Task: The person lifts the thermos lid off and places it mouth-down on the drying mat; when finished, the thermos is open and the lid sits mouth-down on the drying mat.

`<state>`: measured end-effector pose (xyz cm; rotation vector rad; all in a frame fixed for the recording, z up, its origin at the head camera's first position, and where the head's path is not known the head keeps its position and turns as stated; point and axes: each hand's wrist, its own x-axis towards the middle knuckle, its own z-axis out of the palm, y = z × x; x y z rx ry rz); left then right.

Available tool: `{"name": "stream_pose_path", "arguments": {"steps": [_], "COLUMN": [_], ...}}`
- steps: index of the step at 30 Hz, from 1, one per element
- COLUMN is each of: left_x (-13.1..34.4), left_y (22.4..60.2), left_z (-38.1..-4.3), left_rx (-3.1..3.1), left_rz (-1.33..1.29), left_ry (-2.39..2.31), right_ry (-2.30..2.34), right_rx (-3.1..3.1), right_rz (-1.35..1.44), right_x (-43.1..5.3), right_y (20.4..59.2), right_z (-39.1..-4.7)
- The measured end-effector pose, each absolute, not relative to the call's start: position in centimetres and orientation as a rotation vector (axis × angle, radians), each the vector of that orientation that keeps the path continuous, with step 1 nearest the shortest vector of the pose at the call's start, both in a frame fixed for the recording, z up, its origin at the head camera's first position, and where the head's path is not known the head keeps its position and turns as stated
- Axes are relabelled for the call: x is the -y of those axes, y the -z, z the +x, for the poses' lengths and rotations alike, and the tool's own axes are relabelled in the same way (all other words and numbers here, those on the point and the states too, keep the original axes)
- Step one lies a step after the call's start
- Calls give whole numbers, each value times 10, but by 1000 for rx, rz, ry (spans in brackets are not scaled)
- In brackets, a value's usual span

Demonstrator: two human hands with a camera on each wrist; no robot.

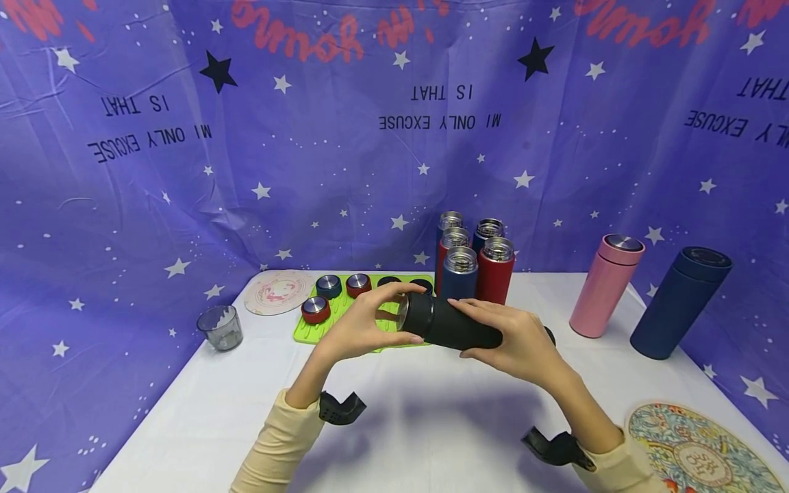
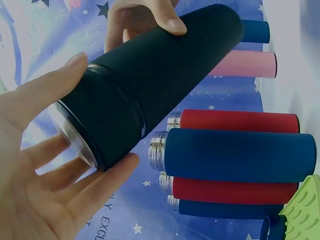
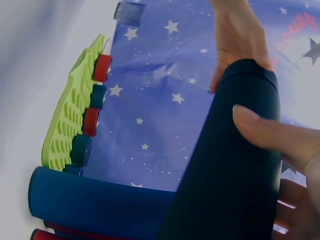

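A black thermos bottle is held up above the white table, lying almost level with its lid towards the left. My left hand grips the lid at its rim, thumb on one side and fingers on the other. Around the body, my right hand holds the bottle, its thumb lying along the dark surface. The lid's silver top faces the left palm. A thin seam runs between lid and body; whether the lid is loose cannot be told.
Behind the hands stand several lidless blue and red bottles. Beside them a green mat bears several lids. A glass cup is at left; a pink bottle and a navy bottle stand right, near a patterned round mat.
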<state>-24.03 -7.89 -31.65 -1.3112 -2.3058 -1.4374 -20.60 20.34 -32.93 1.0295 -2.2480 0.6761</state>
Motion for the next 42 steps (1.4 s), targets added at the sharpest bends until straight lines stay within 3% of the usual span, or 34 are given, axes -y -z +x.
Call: {"name": "stream_pose_path", "arguments": {"steps": [10, 15, 24, 36, 42], "left_x": [77, 76, 78, 81, 80], "left_y": [298, 293, 315, 298, 287], "left_z": [-223, -217, -239, -227, -216], "left_rx": [2174, 2212, 2307, 2154, 2163], "left_rz": [-1459, -1365, -1163, -1446, -1416], "left_ry": [1385, 1446, 1503, 1393, 1404], "right_ry": [-939, -804, -536, -801, -776], "right_rx": [2331, 2279, 2184, 2299, 2266], "right_rz": [1098, 1041, 993, 1052, 1031], "right_x": [-208, -205, -199, -207, -205], "right_y": [327, 328, 328, 325, 327], "right_z": [-207, -205, -203, -206, -206]}}
